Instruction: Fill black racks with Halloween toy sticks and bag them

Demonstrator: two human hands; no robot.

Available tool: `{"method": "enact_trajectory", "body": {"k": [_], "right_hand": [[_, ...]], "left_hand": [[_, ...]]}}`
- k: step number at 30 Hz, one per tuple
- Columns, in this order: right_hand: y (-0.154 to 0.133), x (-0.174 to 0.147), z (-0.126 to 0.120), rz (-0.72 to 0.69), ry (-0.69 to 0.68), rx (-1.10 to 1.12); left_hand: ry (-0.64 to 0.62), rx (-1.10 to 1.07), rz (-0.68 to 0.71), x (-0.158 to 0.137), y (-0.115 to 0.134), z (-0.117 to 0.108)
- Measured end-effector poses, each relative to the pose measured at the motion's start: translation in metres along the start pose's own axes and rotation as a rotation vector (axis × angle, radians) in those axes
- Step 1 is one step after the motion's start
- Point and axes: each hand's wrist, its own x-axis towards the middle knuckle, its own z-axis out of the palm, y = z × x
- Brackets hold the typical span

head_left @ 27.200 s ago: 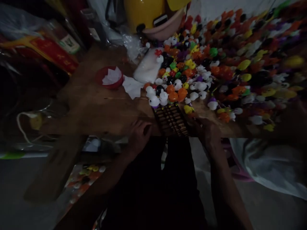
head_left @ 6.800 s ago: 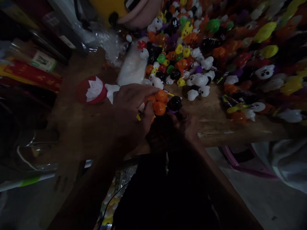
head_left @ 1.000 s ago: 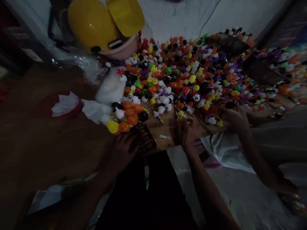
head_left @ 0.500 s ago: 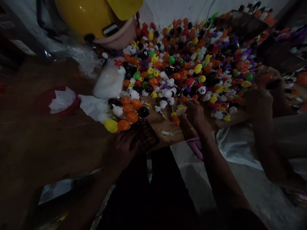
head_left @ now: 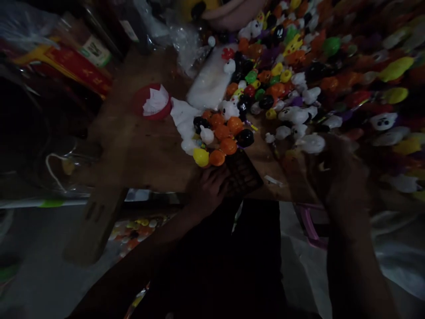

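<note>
My left hand rests at the near left edge of a black gridded tray, with its fingers curled on it. Round orange toy heads, a yellow one and black and white ones cluster at the tray's far left part. Over the table's front edge at the right, my right hand is blurred, thumb and fingers bent together. A white toy figure shows at its fingertips and seems gripped. An orange and yellow toy lies just left of that hand, dim and partly smeared.
A large pile of coloured toy figures covers the back and right. A white plastic bag and a red dish with paper stand at the left. Below the table edge is a pink frame; a wooden plank juts out at the left.
The view has swung left, so everything sits farther right. My right hand looks nearer and more blurred, with the white figure at its fingers. My left hand stays at the tray. The neighbour's arms are out of view.
</note>
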Motion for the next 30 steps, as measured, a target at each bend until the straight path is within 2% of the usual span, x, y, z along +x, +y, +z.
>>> {"method": "enact_trajectory", "body": {"k": [2,5,7,9,11,14,17,19,23,28,30], "right_hand": [[-0.023,-0.017,0.011,-0.016,-0.008,-0.037],[-0.049,-0.039,0.037,0.030,-0.062,-0.077],[-0.058,-0.048,0.050,0.051,-0.134,-0.056],[-0.062,-0.052,0.055,0.057,-0.205,-0.041],[-0.062,-0.055,0.054,0.083,-0.218,-0.058],[-0.058,-0.059,0.053,0.127,-0.181,-0.074],[-0.055,-0.060,0.059,0.189,-0.156,-0.061],[-0.054,-0.058,0.063,0.233,-0.146,-0.067],[-0.052,-0.057,0.066,0.265,-0.104,-0.069],[-0.040,-0.065,0.065,0.401,0.030,0.097],[-0.040,-0.067,0.061,0.436,0.046,0.161]], "left_hand": [[0.015,-0.018,-0.001,0.001,0.001,0.007],[-0.025,-0.025,-0.034,0.003,0.002,0.020],[-0.045,0.000,-0.052,0.004,0.003,0.025],[-0.012,-0.002,-0.026,0.005,0.005,0.021],[0.057,-0.068,0.029,0.008,0.008,0.005],[0.204,-0.129,0.110,0.020,0.012,-0.034],[0.293,-0.002,0.097,0.044,0.009,-0.064],[0.256,0.073,0.072,0.061,0.001,-0.068],[0.173,0.064,0.078,0.085,-0.015,-0.052],[0.143,0.021,0.047,0.088,-0.009,-0.050],[0.204,0.035,0.081,0.081,-0.003,-0.054]]}}
